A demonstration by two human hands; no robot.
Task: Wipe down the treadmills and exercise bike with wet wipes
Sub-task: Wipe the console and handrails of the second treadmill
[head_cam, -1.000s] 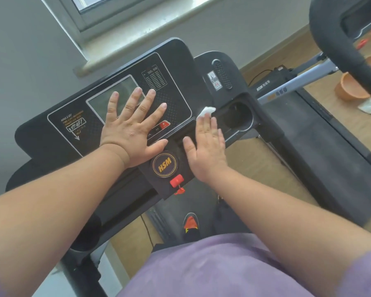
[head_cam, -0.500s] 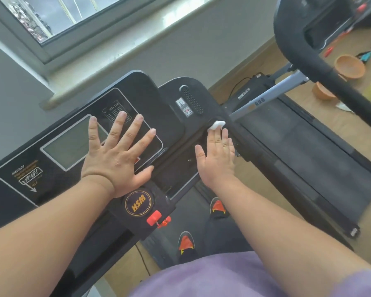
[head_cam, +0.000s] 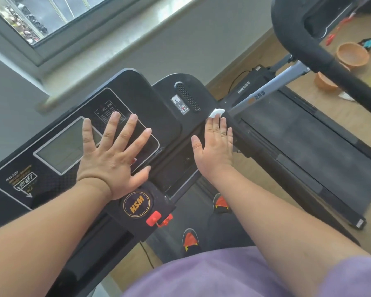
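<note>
A black treadmill console [head_cam: 135,88] with a grey display and an HSM badge fills the middle of the head view. My left hand [head_cam: 114,155] lies flat on the console face with its fingers spread, over the edge of the display. My right hand [head_cam: 214,146] presses flat, fingers straight, on the console's right tray. A white wet wipe [head_cam: 216,112] lies under its fingertips, and only the wipe's far end shows. The treadmill belt [head_cam: 201,230] lies below, with my two shoes on it.
A second treadmill [head_cam: 308,133] stands close on the right, its padded black handrail [head_cam: 308,46] crossing the upper right. Orange bowls [head_cam: 352,54] and small items lie on the wooden floor beyond. A grey wall and window sill [head_cam: 116,41] run just behind the console.
My right hand has slid the wipe rightward along the console's right side, past the cup holder to its far edge. The left hand has stayed flat on the display area while the camera tilted.
</note>
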